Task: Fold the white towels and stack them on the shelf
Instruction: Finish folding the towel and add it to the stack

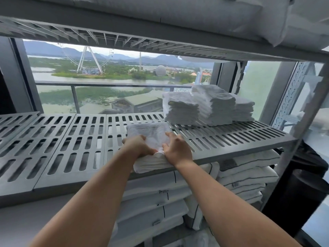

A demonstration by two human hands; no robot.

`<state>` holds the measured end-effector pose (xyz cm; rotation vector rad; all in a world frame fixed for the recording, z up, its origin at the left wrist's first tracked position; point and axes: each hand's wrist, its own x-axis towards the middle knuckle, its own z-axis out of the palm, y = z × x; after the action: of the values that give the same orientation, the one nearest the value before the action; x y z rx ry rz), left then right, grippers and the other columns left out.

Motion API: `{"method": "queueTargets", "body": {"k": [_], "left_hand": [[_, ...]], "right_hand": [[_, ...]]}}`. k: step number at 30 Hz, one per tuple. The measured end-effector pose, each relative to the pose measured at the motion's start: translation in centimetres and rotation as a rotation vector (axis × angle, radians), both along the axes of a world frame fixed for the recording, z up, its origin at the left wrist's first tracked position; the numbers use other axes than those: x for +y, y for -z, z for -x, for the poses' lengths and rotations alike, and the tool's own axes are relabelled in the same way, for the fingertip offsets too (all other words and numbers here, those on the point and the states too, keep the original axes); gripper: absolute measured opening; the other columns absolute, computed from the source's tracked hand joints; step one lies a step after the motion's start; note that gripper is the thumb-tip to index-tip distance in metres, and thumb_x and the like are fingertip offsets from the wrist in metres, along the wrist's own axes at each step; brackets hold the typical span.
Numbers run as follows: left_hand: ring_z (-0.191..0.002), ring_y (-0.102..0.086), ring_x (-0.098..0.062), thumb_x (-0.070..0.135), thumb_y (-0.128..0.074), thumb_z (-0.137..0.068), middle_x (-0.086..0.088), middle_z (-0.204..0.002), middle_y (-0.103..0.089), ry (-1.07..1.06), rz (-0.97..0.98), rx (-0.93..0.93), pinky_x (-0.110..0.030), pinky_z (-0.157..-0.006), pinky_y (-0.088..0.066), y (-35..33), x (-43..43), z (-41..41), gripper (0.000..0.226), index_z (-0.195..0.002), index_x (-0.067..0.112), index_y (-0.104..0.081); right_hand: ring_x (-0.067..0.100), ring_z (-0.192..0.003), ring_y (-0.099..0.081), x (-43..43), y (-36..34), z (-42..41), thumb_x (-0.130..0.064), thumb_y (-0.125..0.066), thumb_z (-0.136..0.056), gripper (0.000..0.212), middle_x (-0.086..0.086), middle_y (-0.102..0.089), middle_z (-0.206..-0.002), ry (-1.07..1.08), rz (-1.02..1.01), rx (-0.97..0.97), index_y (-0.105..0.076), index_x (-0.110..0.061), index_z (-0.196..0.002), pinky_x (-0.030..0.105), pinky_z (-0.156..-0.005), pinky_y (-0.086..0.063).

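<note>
A white towel lies on the grey slotted shelf, its near end hanging over the front edge. My left hand grips a bunch of its cloth from the left. My right hand pinches the same bunched fold from the right, fingers spread over the towel. Three stacks of folded white towels stand at the back right of the same shelf, apart from both hands.
Pillows fill the shelf below. More white bedding lies on the shelf above. A grey upright post bounds the shelf on the right. Behind the shelf is a window onto a river view.
</note>
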<state>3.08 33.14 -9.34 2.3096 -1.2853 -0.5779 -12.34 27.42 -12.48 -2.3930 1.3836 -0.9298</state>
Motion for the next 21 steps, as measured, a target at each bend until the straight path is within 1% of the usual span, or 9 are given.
{"method": "queueTargets", "body": {"k": [2, 4, 5, 6, 8, 11, 15, 18, 21], "left_hand": [[-0.121, -0.05, -0.026, 0.054, -0.085, -0.065, -0.015, -0.144, -0.044, -0.011, 0.021, 0.019, -0.035, -0.112, -0.04, 0.1, 0.1, 0.2, 0.098, -0.149, 0.026, -0.043], [-0.109, -0.049, -0.024, 0.049, -0.086, -0.065, -0.017, -0.138, -0.046, -0.036, 0.082, 0.027, -0.028, -0.106, -0.042, 0.1, 0.4, 0.5, 0.091, -0.146, 0.027, -0.048], [-0.107, -0.049, -0.026, 0.046, -0.085, -0.067, -0.018, -0.135, -0.047, -0.039, 0.118, 0.013, -0.028, -0.103, -0.042, 0.0, 0.7, 0.9, 0.088, -0.144, 0.028, -0.049], [-0.108, -0.051, -0.027, 0.043, -0.084, -0.068, -0.019, -0.133, -0.047, -0.033, 0.158, -0.012, -0.029, -0.102, -0.043, -0.1, 0.9, 1.3, 0.084, -0.144, 0.028, -0.05], [-0.112, -0.055, -0.033, 0.039, -0.083, -0.071, -0.021, -0.131, -0.046, -0.012, 0.249, -0.072, -0.033, -0.105, -0.045, -0.6, 1.4, 2.3, 0.079, -0.143, 0.027, -0.052], [-0.114, -0.056, -0.04, 0.036, -0.082, -0.073, -0.021, -0.133, -0.039, 0.025, 0.37, -0.14, -0.037, -0.108, -0.044, -1.7, 1.5, 4.0, 0.077, -0.143, 0.022, -0.052], [-0.122, -0.048, -0.04, 0.036, -0.084, -0.074, -0.019, -0.136, -0.035, 0.053, 0.49, -0.22, -0.041, -0.108, -0.042, -3.8, -0.1, 7.4, 0.081, -0.146, 0.022, -0.049], [-0.123, -0.047, -0.041, 0.033, -0.084, -0.072, -0.016, -0.137, -0.032, 0.068, 0.559, -0.209, -0.042, -0.11, -0.041, -5.3, -2.3, 10.8, 0.081, -0.145, 0.023, -0.05], [-0.122, -0.049, -0.041, 0.033, -0.086, -0.072, -0.015, -0.139, -0.032, 0.088, 0.598, -0.213, -0.042, -0.11, -0.04, -5.9, -5.1, 14.5, 0.081, -0.144, 0.023, -0.05]], "right_hand": [[0.031, -0.112, -0.06, 0.5, 0.0, 0.0, -0.027, -0.061, -0.094, 0.049, 0.015, -0.055, -0.13, 0.012, 0.023, -0.012, -0.049, -0.023, -0.142, 0.039, -0.092, -0.052], [0.032, -0.115, -0.058, 0.7, -0.1, 0.0, -0.025, -0.061, -0.094, 0.05, 0.016, -0.054, -0.13, 0.021, 0.036, -0.028, -0.049, -0.022, -0.142, 0.04, -0.095, -0.051], [0.032, -0.116, -0.057, 0.8, -0.2, 0.1, -0.023, -0.061, -0.094, 0.05, 0.016, -0.054, -0.13, 0.026, 0.041, -0.039, -0.049, -0.021, -0.142, 0.04, -0.095, -0.05], [0.032, -0.116, -0.057, 0.8, -0.4, 0.2, -0.023, -0.061, -0.094, 0.05, 0.016, -0.054, -0.13, 0.033, 0.044, -0.051, -0.049, -0.02, -0.143, 0.039, -0.094, -0.049], [0.032, -0.115, -0.057, 0.7, -0.8, 0.7, -0.022, -0.06, -0.094, 0.05, 0.016, -0.053, -0.13, 0.049, 0.043, -0.08, -0.048, -0.019, -0.143, 0.037, -0.092, -0.048], [0.031, -0.112, -0.057, 0.1, -1.8, 2.0, -0.022, -0.06, -0.093, 0.052, 0.016, -0.054, -0.125, 0.075, 0.08, -0.141, -0.048, -0.019, -0.143, 0.034, -0.089, -0.046], [0.027, -0.108, -0.059, -1.3, -3.4, 4.9, -0.023, -0.058, -0.092, 0.052, 0.012, -0.054, -0.124, 0.125, 0.155, -0.237, -0.047, -0.022, -0.143, 0.029, -0.079, -0.044], [0.026, -0.11, -0.057, -3.3, -4.8, 8.1, -0.025, -0.054, -0.092, 0.052, 0.011, -0.053, -0.126, 0.17, 0.171, -0.285, -0.045, -0.025, -0.143, 0.033, -0.083, -0.048], [0.024, -0.111, -0.056, -6.0, -6.0, 12.1, -0.026, -0.053, -0.093, 0.051, 0.008, -0.053, -0.125, 0.195, 0.195, -0.273, -0.044, -0.025, -0.143, 0.033, -0.081, -0.045]]}}
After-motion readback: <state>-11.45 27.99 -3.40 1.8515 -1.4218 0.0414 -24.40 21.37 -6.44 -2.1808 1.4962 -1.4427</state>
